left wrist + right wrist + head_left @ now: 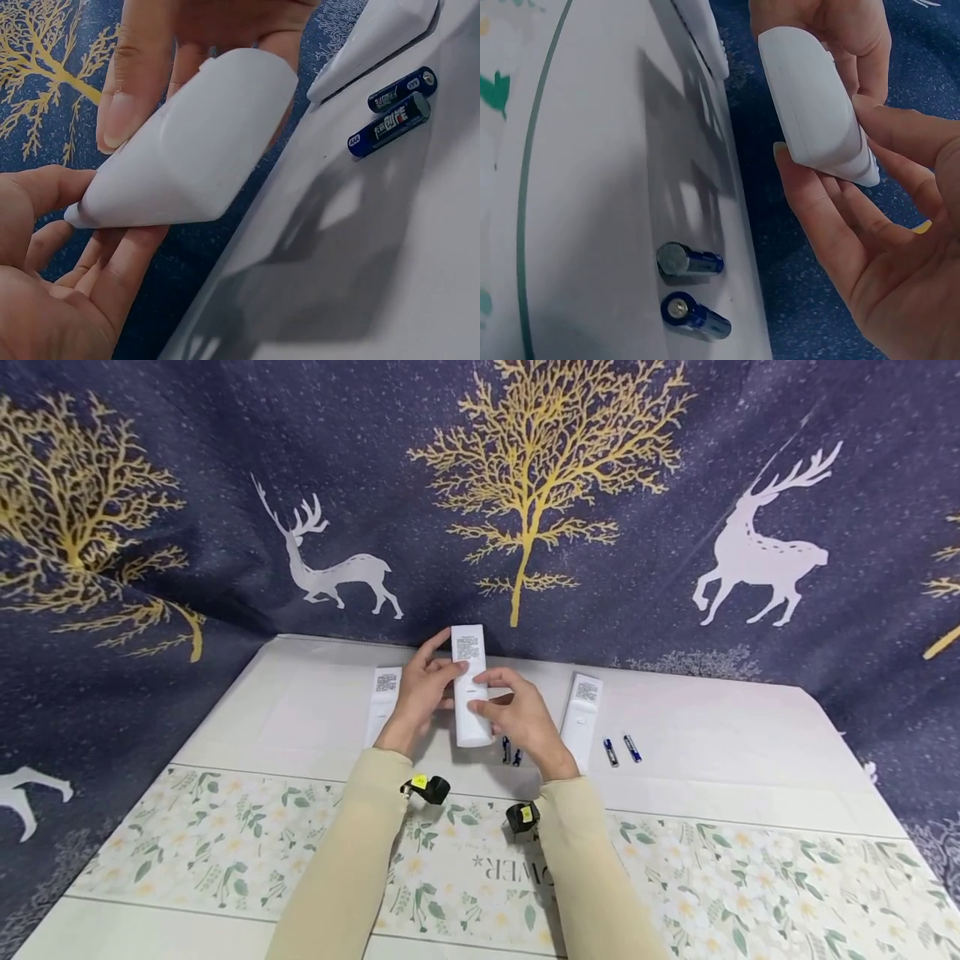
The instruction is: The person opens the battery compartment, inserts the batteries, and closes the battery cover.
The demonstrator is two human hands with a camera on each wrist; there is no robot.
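Holding a white remote (467, 688) above the table (697, 735), label side twd head cam. L hand (422, 693) & R hand (525, 714) each pinch it, both grips clamped on opp. sides. L remote (387, 683) & R remote (582, 714) lie either side; 2 batteries (632, 748) R of latter, another pair (506, 749) nr R hand, partly hidden.

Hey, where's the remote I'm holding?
In the head view, the held remote is near centre, gripped by the left hand and right hand, between the left remote and right remote.
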